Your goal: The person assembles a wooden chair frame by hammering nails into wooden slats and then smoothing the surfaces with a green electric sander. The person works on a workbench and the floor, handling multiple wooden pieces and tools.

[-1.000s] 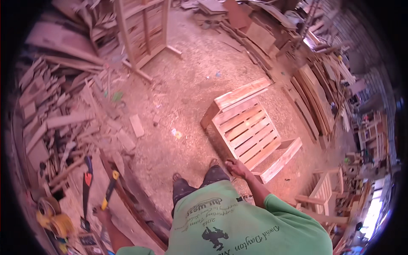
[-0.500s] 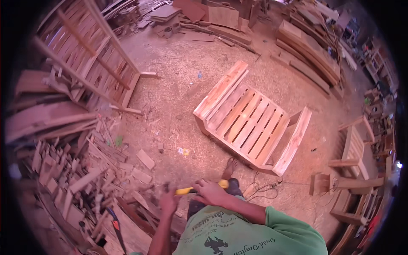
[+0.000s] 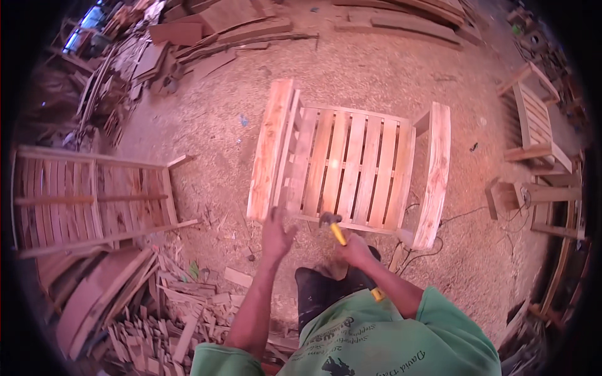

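My right hand (image 3: 355,252) is closed around the handle of a claw hammer (image 3: 338,234). The hammer has a dark head and a yellow handle with a black lower part, and its head points toward the seat. My left hand (image 3: 276,239) holds nothing, its fingers apart. It is at the near end of the left armrest (image 3: 271,156) of a slatted wooden chair (image 3: 355,169). Whether the fingertips touch the wood, I cannot tell. The chair stands in front of me, with a second broad armrest (image 3: 434,178) on its right side.
A slatted wooden frame (image 3: 94,194) lies at the left. Below it are curved boards (image 3: 94,301) and a heap of offcuts (image 3: 182,326). Boards (image 3: 251,34) line the far side. At the right stand another wooden chair (image 3: 533,119) and a cable (image 3: 464,214) on the sawdust floor.
My left hand has let go of the hammer and reached forward to the left armrest. The hammer is now in my right hand alone, head forward. My view has turned and the chair appears nearer.
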A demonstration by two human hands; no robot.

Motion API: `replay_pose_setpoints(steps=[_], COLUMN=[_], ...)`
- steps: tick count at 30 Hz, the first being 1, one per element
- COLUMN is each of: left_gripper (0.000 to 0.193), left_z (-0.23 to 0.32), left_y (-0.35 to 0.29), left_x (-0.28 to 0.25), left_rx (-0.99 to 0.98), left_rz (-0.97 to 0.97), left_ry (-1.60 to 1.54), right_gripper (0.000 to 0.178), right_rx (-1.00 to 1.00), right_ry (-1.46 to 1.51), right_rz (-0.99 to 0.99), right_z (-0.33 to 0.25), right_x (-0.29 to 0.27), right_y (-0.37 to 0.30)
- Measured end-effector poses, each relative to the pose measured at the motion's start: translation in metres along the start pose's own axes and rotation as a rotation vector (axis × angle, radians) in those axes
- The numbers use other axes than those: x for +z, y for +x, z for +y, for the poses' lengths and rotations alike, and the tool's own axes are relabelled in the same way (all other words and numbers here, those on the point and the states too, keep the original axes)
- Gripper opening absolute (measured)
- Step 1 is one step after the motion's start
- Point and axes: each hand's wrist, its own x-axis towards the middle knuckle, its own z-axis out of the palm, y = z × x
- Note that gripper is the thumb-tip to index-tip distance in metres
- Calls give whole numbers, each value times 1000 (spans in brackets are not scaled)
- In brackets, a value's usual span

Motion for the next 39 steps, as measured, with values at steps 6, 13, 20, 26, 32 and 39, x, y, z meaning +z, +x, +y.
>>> replay_pose_setpoints(steps=[6, 13, 20, 26, 32, 39], left_gripper=[110, 145, 147, 142, 140, 140], left_z=[-75, -98, -92, -99, -100, -102], left_y=[148, 260, 272, 269, 270, 269], left_x=[4, 47, 58, 61, 61, 65], left_rx=[-175, -432, -469, -430, -427, -407], left_rz=[88, -18, -25, -10, -18, -8], left_ry=[306, 184, 132, 188, 216, 216], right_gripper=[47, 61, 69, 67, 57, 71], right_rx=[-101, -101, -165, -299, -471, -334], right_ry=[321, 121, 73, 154, 84, 16], right_rz=[332, 461, 500, 681, 758, 608], right_z=[-65, -102, -125, -158, -142, -136], right_x=[-29, 7, 34, 25, 31, 32], right_y=[30, 103, 205, 243, 269, 275])
